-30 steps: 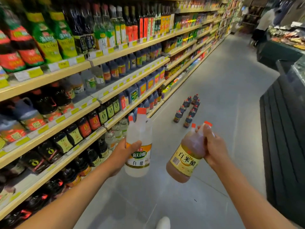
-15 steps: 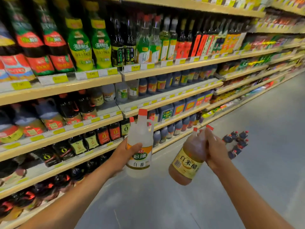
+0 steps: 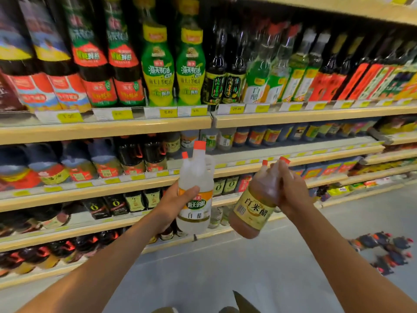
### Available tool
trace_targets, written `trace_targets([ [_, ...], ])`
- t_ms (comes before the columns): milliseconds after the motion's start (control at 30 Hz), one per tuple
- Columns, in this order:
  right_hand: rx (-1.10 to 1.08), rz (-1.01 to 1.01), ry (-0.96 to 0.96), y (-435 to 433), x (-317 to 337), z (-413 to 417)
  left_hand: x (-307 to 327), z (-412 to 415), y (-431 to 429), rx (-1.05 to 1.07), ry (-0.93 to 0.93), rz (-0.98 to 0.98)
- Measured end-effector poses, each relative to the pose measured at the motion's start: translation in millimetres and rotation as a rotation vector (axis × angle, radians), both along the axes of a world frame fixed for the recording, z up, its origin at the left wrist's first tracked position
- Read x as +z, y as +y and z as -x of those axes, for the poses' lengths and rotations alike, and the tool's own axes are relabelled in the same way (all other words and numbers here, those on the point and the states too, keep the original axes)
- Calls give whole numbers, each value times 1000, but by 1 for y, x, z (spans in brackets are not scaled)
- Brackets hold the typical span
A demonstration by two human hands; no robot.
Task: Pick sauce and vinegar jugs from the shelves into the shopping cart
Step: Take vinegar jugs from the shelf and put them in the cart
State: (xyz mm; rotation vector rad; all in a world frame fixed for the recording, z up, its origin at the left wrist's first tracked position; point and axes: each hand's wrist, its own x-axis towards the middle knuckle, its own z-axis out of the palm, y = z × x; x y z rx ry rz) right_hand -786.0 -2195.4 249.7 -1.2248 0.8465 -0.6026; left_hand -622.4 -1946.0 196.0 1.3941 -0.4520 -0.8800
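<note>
Head view: left hand grips the white vinegar jug round its body, upright, before the shelves. Right hand grips the amber rice vinegar jug at its upper part. That jug hangs tilted, just beside the white one, not touching.

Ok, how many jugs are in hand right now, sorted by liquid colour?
Clear plastic jug with orange cap, held by the left hand: 1
Amber plastic jug with orange cap, held by the right hand: 1
Total: 2
</note>
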Motion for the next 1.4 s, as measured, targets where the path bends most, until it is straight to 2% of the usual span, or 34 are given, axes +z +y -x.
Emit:
trace_targets([
  [133, 92, 5, 0, -25, -4, -40, -2, -14, -17, 19, -10, -5],
  [233, 181, 19, 13, -46, -10, -69, -8, -15, -32, 112, 13, -2],
  [433, 287, -142, 42, -79, -24, -116, -22, -4, -55, 296, 25, -1],
  [533, 337, -126, 20, -80, -32, -132, -29, 2, -58, 357, 15, 18],
  [733, 429, 224, -69, -67, -36, -163, -34, -3, -49, 487, 26, 17],
  [833, 577, 505, -161, -58, -36, -174, -36, -8, -42, 523, 7, 27],
  [933, 737, 666, -256, -47, -38, -184, -42, -14, -35, 552, -21, 18],
  [1133, 913, 1151, -272, -48, -65, -220, -55, -27, -19, 606, -49, 0],
  [1300, 958, 1347, -254, -51, -82, -255, -66, -42, -9, 650, -61, -22],
  [1400, 983, 1311, -189, -56, -97, -267, -70, -49, -6, 686, -61, -13],
])
